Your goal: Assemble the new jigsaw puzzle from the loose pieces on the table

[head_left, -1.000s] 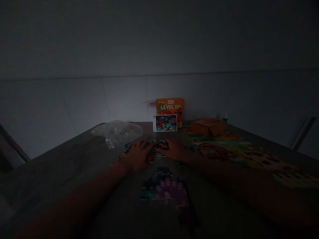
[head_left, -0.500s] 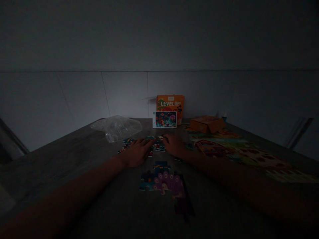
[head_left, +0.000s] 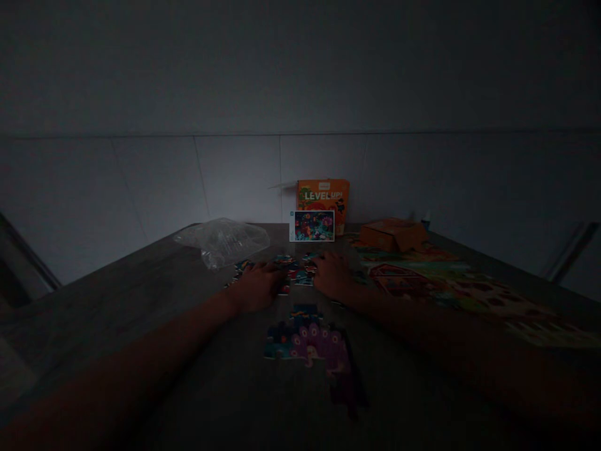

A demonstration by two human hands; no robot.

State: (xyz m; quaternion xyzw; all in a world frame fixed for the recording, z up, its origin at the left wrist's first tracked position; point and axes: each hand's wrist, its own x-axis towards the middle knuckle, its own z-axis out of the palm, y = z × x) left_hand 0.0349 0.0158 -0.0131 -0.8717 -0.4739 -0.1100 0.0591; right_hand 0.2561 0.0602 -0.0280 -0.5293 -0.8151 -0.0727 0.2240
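My left hand [head_left: 257, 285] lies palm down over several loose jigsaw puzzle pieces [head_left: 284, 259], its fingers apart and slightly bent. To its right, my right hand [head_left: 334, 275] has its fingertips closed at the edge of a puzzle piece [head_left: 308, 258]; the grip is partly hidden in the dim light. More pieces lie between the two hands. Nearer to me, a joined puzzle section [head_left: 321, 343] shows a purple peacock with teal pieces at its left. Behind the hands stands a picture card [head_left: 313, 227] with a colourful printed scene.
An orange box [head_left: 339, 188] marked LEVEL UP stands against the wall behind the card. A clear plastic bag [head_left: 225, 241] lies at the back left. At the right, another orange box [head_left: 392, 234] rests by a large assembled puzzle [head_left: 469, 293]. The grey table [head_left: 154, 275] is dim.
My left hand has drawn back a little to the left, its fingers less stretched. My right hand and the pieces beside it have shifted slightly right. The view has moved slightly.
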